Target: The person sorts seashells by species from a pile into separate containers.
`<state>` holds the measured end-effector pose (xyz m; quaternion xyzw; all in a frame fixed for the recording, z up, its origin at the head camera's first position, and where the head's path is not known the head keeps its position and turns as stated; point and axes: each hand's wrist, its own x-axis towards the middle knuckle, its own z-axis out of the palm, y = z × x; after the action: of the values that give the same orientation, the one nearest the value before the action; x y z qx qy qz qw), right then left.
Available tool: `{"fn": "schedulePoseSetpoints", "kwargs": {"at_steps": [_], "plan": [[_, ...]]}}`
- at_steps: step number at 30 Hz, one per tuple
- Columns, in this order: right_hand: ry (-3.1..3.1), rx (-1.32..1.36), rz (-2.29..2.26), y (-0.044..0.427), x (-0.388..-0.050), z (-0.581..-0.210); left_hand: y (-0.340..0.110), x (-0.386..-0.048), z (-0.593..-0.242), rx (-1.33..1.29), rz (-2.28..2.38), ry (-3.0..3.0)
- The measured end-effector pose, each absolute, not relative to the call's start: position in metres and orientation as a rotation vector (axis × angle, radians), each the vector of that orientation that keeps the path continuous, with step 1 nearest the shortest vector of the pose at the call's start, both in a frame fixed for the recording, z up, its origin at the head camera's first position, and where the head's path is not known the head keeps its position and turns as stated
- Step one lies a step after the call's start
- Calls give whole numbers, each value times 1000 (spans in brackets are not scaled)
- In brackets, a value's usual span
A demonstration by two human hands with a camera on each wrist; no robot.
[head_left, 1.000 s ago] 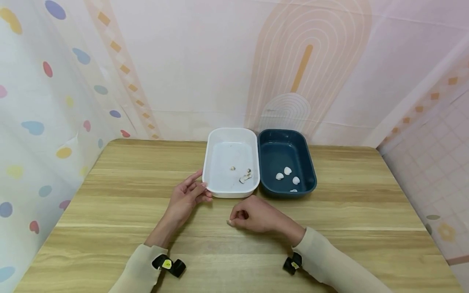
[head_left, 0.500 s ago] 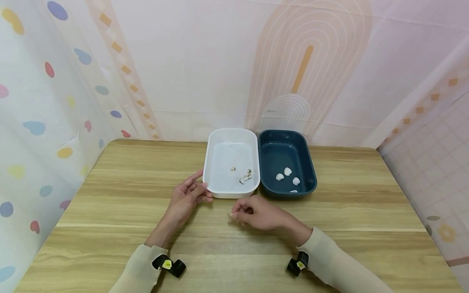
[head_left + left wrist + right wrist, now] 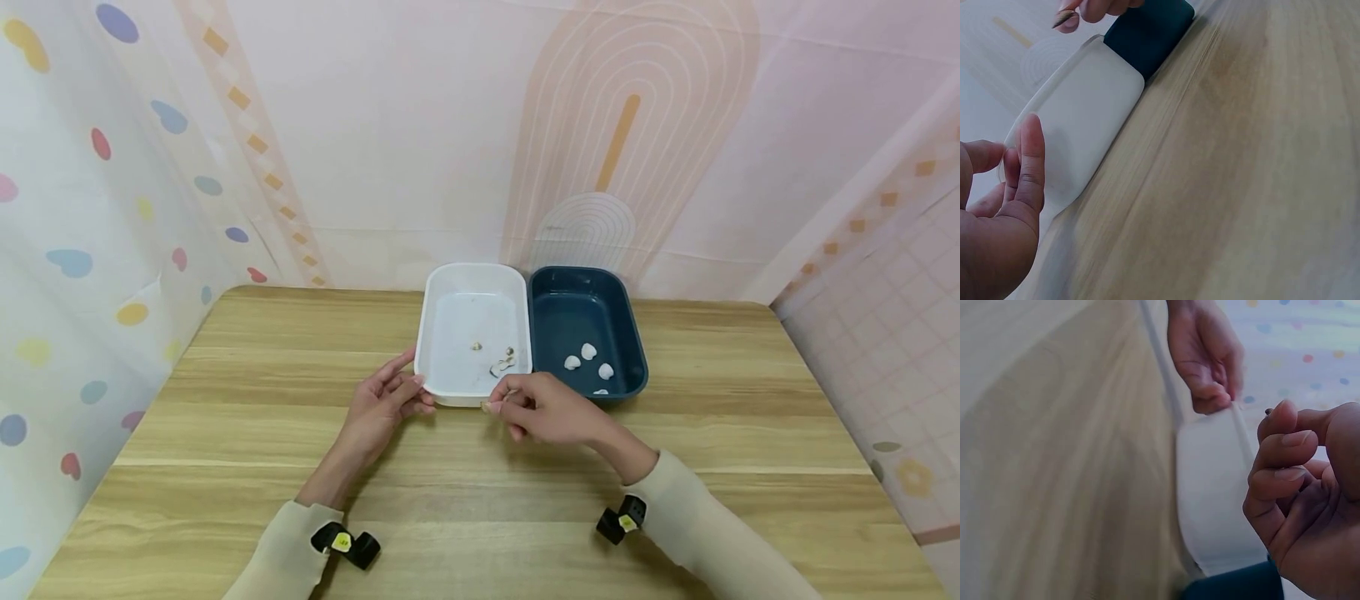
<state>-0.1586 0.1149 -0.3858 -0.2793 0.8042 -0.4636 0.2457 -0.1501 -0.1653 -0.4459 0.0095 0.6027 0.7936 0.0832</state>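
At the front left corner of a white tray (image 3: 468,312), my left hand (image 3: 382,407) grips the rim between thumb and fingers. My right hand (image 3: 551,408) pinches a small brown pointed shell (image 3: 1064,18) between thumb and fingertip, above the tray's front edge. Only the shell's tip shows in the right wrist view. Inside the white tray lie several small brownish shells (image 3: 502,365). A dark blue tray (image 3: 577,312) touches it on the right and holds several white shells (image 3: 588,352), one partly hidden by the front wall.
Both trays stand on a wood-grain table (image 3: 300,333) close to its back edge. A patterned curtain (image 3: 390,150) hangs right behind them. Black wrist cameras (image 3: 364,550) are strapped over both sleeves.
My right hand has lifted the small shell from the table and carried it forward and slightly right to the white tray's front edge. My left hand has stayed on the rim.
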Motion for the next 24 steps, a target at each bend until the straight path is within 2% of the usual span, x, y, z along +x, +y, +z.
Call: {"fn": "schedulePoseSetpoints", "kwargs": {"at_steps": [24], "plan": [[2200, -624, -1379, 120, -213, -362, -165, -151, -445, -10, 2334, 1831]]}}
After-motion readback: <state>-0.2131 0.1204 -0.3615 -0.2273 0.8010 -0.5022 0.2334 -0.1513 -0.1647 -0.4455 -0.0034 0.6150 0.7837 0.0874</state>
